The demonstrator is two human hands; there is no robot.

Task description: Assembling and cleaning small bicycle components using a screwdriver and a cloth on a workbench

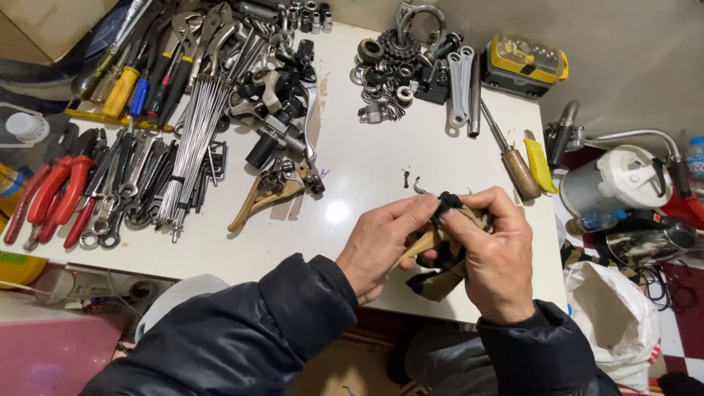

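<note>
— What are the hands doing, low and right of centre?

— Both are pinched together on one small piece. The left hand (385,246) grips a tan brake lever (424,242) from below, and the right hand (493,253) closes its thumb and forefinger on a dark greasy rag (449,202) wrapped over the lever's top end. Neither is slack.

— Why hold it so?

— It looks as if one hand steadies the part while the other rubs or twists with the cloth; held just over the table's near edge, it stays close to the eyes.

— And around them?

— A white table (352,169), glossy under a lamp. Just above the hands lie a small screw (405,178) and a bent hook. Left of centre sits a second tan lever (268,194), then a bundle of spokes (194,128), with wrenches and red-handled pliers (55,194) at the far left. At top centre, a heap of washers and cogs (389,66); to its right a yellow bit case (524,62) and a wooden-handled screwdriver (513,161).

— The room?

— Cramped: a white kettle (612,183) and a white plastic bag (620,315) at the right edge, pink flooring lower left.
</note>
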